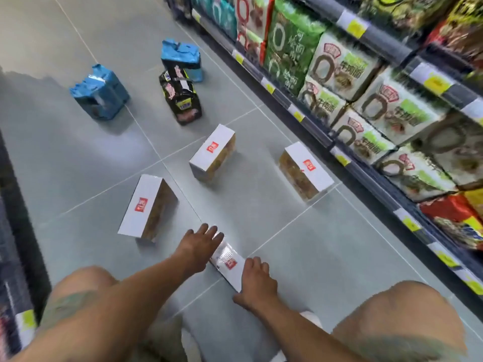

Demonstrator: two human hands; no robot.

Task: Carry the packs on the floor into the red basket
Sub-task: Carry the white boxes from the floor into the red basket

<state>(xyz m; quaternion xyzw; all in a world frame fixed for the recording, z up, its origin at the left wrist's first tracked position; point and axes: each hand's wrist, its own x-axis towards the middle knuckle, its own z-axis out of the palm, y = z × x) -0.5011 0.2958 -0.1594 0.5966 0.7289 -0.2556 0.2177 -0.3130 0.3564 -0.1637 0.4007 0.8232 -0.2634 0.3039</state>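
Floor tiles [78,152] beside stocked shelves [316,131] bear a white pack [230,257], left fingers [209,231] flat on it, right fingers [257,262] gripping.

Arms reach down; left grip [202,242] flat-fingered, right grip [257,279] curled on pack [229,261].

Single head-worn wide-angle view, looking forward and steeply down into a shop aisle.

The camera sits above the crouching person's left knee [86,280] and right knee [407,304], which fill the lower corners. The left hand [201,244] and right hand [257,279] are close beneath the lens, on a white box [227,259] at lower centre. The grey tiled floor [78,165] recedes to the upper left, where a blue pack [100,95] stands farther off. The stocked shelving [366,126] runs diagonally down the right side.
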